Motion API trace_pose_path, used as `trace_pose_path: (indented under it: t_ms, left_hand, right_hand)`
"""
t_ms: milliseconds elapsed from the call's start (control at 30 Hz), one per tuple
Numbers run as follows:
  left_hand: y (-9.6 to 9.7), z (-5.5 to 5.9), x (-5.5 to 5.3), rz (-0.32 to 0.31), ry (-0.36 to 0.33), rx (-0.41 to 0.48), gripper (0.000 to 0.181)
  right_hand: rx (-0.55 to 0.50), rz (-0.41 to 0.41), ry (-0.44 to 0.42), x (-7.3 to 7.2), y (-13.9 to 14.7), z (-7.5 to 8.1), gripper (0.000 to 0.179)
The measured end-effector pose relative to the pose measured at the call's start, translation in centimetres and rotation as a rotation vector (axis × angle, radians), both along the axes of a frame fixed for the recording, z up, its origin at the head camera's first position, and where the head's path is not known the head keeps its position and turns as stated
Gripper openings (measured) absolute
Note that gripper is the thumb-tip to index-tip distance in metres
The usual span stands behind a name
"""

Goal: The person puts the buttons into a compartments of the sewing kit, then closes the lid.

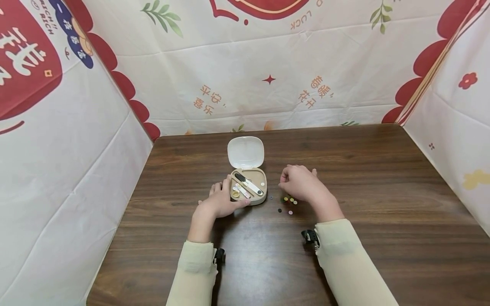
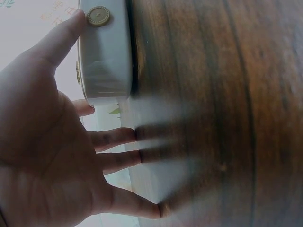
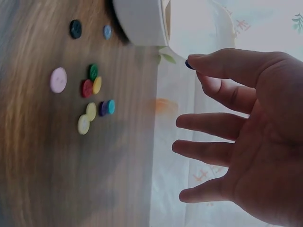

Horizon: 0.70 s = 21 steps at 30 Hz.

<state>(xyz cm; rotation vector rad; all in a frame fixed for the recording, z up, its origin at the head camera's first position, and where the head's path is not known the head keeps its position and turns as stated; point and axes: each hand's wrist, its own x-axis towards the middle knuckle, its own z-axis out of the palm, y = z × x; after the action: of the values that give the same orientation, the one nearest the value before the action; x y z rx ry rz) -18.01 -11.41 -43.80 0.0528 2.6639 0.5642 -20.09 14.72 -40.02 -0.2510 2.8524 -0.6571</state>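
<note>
My left hand (image 1: 218, 201) is spread at the near left corner of a small beige sewing kit box (image 1: 262, 199). Its thumb rests on the front rim and the index finger on the left side, while the other fingers stay straight, tips down by the table. Inside the box lie black-and-white thread snips (image 1: 250, 185), a gold ring-shaped piece (image 1: 235, 194) and a white button (image 1: 262, 184). Right of the box, my right hand (image 1: 302, 182) pinches a dark blue button (image 3: 190, 65) between thumb and index finger, above the table, its other fingers extended.
Loose buttons lie below the right hand, including a pink button (image 3: 58, 80), a black button (image 3: 75, 29), a green button (image 3: 93, 71) and a red button (image 3: 87, 88). The box's translucent lid (image 1: 246, 151) stands open behind it. Printed cloth (image 1: 245, 76) hangs around the wooden table (image 1: 363, 170).
</note>
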Motion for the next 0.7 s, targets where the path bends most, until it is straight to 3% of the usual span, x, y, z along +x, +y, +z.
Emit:
trace_pose_path:
  t_ms: [267, 700]
  left_hand:
    - [0.1, -0.1, -0.1, 0.005, 0.003, 0.0, 0.113]
    - [0.0, -0.2, -0.1, -0.001, 0.003, -0.011, 0.113]
  right_hand:
    - [-0.01, 0.024, 0.018, -0.7, -1.8, 0.7, 0.011]
    - [-0.007, 0.035, 0.004, -2.3, -4.7, 0.0, 0.016]
